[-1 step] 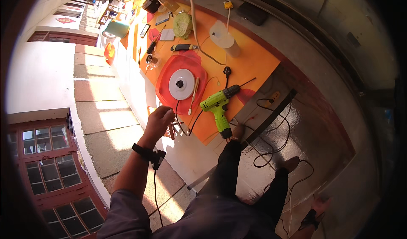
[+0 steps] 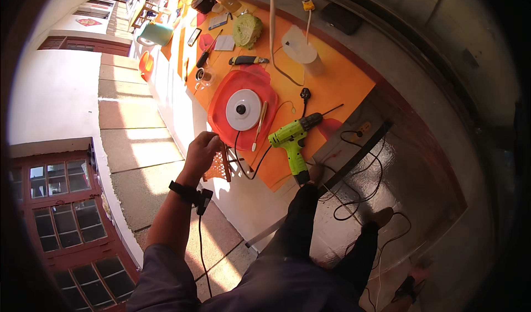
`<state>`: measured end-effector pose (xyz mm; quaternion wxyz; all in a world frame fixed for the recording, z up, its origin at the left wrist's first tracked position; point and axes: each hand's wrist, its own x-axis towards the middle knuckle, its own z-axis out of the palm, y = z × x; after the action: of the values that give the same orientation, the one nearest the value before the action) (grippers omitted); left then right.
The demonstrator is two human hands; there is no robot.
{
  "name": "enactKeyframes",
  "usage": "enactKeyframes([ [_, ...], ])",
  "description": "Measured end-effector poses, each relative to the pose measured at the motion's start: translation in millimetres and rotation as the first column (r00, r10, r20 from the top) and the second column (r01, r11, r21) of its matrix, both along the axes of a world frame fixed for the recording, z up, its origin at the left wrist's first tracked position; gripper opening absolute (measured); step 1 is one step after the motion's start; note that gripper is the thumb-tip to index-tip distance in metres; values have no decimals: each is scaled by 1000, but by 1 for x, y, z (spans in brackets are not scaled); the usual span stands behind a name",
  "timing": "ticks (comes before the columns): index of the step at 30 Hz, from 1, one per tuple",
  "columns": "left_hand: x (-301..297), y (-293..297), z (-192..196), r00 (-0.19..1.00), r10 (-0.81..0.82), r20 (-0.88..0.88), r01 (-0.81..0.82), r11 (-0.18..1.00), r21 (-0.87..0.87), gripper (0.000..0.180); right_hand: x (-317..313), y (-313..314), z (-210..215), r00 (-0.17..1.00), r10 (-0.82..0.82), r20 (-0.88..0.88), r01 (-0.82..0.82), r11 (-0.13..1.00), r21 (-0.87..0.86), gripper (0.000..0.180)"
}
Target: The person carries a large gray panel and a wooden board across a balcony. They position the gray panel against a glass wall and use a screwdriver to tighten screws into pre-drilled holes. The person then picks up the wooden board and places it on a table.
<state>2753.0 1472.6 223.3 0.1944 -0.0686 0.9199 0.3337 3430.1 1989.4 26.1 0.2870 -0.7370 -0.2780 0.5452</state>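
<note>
The green drill (image 2: pixel 293 143) lies on the orange sheet (image 2: pixel 337 85) near the front edge of the worktop (image 2: pixel 354 52). Its black tip points up and to the right. Its handle points down toward the person. The right hand (image 2: pixel 316 172) is at the bottom end of the handle and touches it. Only a small bit of this hand shows past the dark sleeve, so I cannot tell if its fingers are open or closed.

The left hand (image 2: pixel 200 152) is at the left edge of the worktop. Its fingers curl closed around a small orange and brown thing (image 2: pixel 218 167) that hangs over the edge. I cannot tell what that thing is. A black band (image 2: pixel 188 193) sits on the left wrist, and a thin black wire hangs down from it.

Just left of the drill lies a red tray (image 2: pixel 221 110) with a round white lid (image 2: pixel 243 109) on it. A pale stick (image 2: pixel 259 125) lies across the tray's right side. A thin black cord with a plug (image 2: pixel 305 95) runs over the sheet above the drill. Farther back are a green cabbage (image 2: pixel 246 30), a black folding knife (image 2: pixel 249 60) and a clear cup (image 2: pixel 301 49) on its side.
</note>
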Motion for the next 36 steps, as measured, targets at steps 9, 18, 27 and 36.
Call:
enactKeyframes([
  [9,-194,-123,-76,945,-98,-312,-23,932,-362,35,-99,0,6,963,-41,265,15,995,100,57],
  [18,-322,-148,-119,944,-76,-322,34,991,-133,37,-179,-15,-35,951,-41,306,8,994,106,54],
  [27,-363,-126,-132,986,-67,-153,60,997,-51,49,-197,-31,-64,946,-65,318,36,995,96,52],
  [36,-379,-116,-142,999,-35,-17,34,998,-59,56,-194,-44,-84,950,-104,294,75,991,109,49],
])
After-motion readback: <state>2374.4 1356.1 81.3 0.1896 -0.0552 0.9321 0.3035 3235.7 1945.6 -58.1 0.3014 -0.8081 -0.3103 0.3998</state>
